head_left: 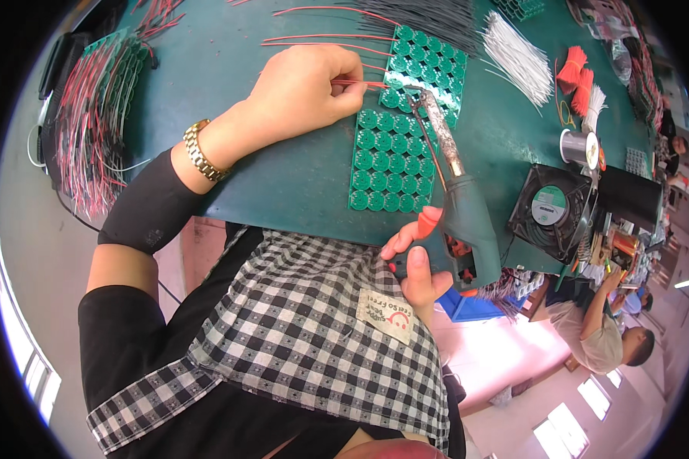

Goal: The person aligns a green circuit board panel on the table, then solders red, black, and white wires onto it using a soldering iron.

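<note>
My left hand (305,86) is closed, pinching a red wire (373,84) whose end reaches the left edge of a green circuit board panel (439,65). Several other red wires (321,37) run leftward from that same edge. In my right hand (422,284) is a dark green soldering gun (473,218), with fingers around its handle and near its red trigger. The gun's long metal barrel points up and its tip is over the panel's lower left part, near the wire end. Just below lies a second panel of round green boards (390,162) with no wires on it.
Bundles of black wires (429,19), white wires (517,57) and red wires (573,69) lie at the back. On the right are a solder spool (579,148) and a black fan (547,210). Wired boards (92,130) are piled at the left. Another person (601,333) sits at the right.
</note>
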Action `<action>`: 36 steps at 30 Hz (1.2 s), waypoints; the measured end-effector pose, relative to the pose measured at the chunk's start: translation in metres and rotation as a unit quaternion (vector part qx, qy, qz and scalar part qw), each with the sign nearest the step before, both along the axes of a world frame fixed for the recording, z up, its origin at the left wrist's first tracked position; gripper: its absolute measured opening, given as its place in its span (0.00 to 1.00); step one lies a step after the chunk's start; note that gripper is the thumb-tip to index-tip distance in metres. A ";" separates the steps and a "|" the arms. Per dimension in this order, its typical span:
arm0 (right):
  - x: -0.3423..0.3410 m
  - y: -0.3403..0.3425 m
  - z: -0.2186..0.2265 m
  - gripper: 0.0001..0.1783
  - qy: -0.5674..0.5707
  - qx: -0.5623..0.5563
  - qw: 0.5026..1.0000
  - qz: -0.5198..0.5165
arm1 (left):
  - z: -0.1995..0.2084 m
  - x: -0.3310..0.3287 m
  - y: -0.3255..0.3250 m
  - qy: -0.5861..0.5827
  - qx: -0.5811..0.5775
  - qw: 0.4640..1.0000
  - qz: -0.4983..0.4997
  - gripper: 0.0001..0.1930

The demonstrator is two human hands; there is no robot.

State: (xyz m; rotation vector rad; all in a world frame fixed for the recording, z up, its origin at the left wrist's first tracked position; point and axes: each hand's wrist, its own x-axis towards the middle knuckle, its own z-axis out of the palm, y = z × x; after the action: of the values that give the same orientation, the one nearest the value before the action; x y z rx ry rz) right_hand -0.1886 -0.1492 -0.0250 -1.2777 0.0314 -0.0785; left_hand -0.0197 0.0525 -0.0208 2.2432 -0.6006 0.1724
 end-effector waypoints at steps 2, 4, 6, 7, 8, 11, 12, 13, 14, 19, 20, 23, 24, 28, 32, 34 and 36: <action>0.003 -0.001 0.001 0.26 -0.003 -0.014 1.000 0.025 | 0.000 -0.001 0.000 -0.001 0.016 1.000 0.006 0.05; 0.003 -0.001 0.002 0.25 0.001 -0.021 0.999 0.026 | 0.000 -0.001 0.000 -0.002 0.016 1.000 0.005 0.04; 0.002 0.001 0.006 0.25 0.005 -0.029 0.999 0.025 | 0.002 -0.001 0.001 -0.004 0.024 1.000 0.000 0.04; 0.002 0.002 0.008 0.24 0.018 -0.038 0.999 0.019 | 0.002 -0.001 0.001 -0.007 0.031 0.999 -0.003 0.04; 0.002 0.002 0.010 0.23 0.031 -0.047 0.998 0.014 | 0.003 -0.001 0.002 -0.008 0.032 0.999 -0.001 0.04; 0.003 0.004 0.014 0.22 0.038 -0.058 0.998 0.014 | 0.004 -0.003 0.004 -0.005 0.038 0.999 -0.002 0.03; 0.002 0.004 0.014 0.22 0.037 -0.058 0.998 0.015 | 0.004 -0.004 0.004 -0.010 0.034 0.999 0.001 0.04; 0.002 0.004 0.013 0.22 0.040 -0.056 0.998 0.013 | 0.003 -0.003 0.003 -0.012 0.032 0.999 0.003 0.04; 0.002 0.003 0.012 0.21 0.042 -0.053 0.998 0.012 | 0.003 -0.002 0.002 -0.010 0.033 0.999 0.003 0.04; 0.001 0.003 0.013 0.20 0.039 -0.062 0.997 0.010 | 0.002 -0.003 0.000 -0.023 0.034 0.999 0.008 0.04; 0.001 0.003 0.013 0.20 0.037 -0.070 0.997 0.011 | 0.001 -0.004 0.000 -0.023 0.033 0.999 0.009 0.04; 0.002 0.003 0.014 0.20 0.039 -0.075 0.996 0.016 | 0.002 -0.004 0.000 -0.032 0.038 0.999 0.009 0.04; 0.002 0.003 0.015 0.20 0.039 -0.075 0.996 0.017 | 0.002 -0.003 0.000 -0.032 0.034 0.999 0.008 0.04; 0.001 0.004 0.017 0.19 0.056 -0.081 0.995 0.011 | 0.001 -0.003 0.000 -0.023 0.027 0.999 0.012 0.04; 0.000 0.005 0.017 0.19 0.054 -0.085 0.995 0.001 | 0.002 -0.004 -0.001 -0.024 0.041 0.999 0.013 0.04; 0.000 0.006 0.016 0.19 0.052 -0.079 0.995 -0.002 | 0.002 -0.005 0.000 -0.030 0.049 0.998 0.010 0.04; 0.000 0.007 0.017 0.18 0.051 -0.073 0.996 -0.005 | 0.002 -0.005 0.000 -0.031 0.050 0.998 0.010 0.04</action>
State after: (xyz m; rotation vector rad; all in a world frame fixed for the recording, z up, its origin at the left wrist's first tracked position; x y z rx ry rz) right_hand -0.1888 -0.1425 -0.0085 -1.4279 0.1224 -0.0246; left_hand -0.0248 0.0522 -0.0189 2.3474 -0.6332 0.2274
